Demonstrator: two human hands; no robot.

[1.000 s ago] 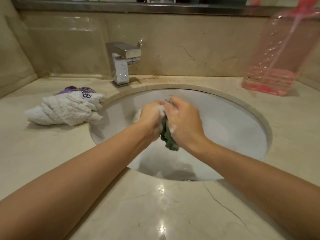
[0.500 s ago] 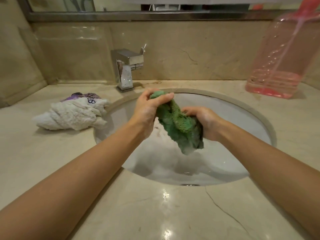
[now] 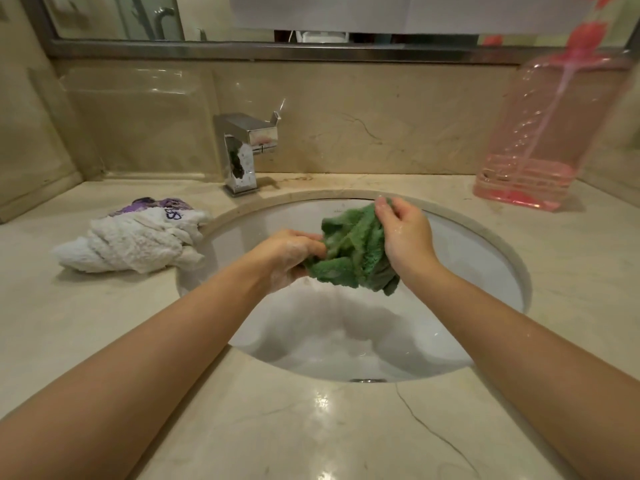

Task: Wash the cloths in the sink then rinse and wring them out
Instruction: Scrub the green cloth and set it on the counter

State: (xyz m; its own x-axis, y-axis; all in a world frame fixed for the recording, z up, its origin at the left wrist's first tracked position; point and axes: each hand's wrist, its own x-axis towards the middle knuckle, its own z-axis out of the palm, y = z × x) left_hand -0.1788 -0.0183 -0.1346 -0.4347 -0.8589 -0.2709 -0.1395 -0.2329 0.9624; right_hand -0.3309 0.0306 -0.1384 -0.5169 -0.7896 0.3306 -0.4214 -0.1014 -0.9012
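Beige marble counter (image 3: pixel 311 438) runs around an oval white sink (image 3: pixel 485 299), with a square chrome tap (image 3: pixel 244 150) at the far rim and no water visibly running from it. Over the middle of the basin both hands hold a green cloth (image 3: pixel 356 251) clear of the water: the left hand (image 3: pixel 291 258), flecked with suds, grips its near left edge, and the right hand (image 3: pixel 405 233) pinches its far top corner, so the cloth hangs bunched between them. Soapy water lies in the bottom of the basin. On the counter to the left sits a twisted white cloth (image 3: pixel 131 244) with something purple (image 3: pixel 152 204) behind it. It looks already wrung, though I cannot be sure. A pink bottle (image 3: pixel 543 140) stands far right. By my judgement the green cloth is mid-wash, with rinsing and wringing left.
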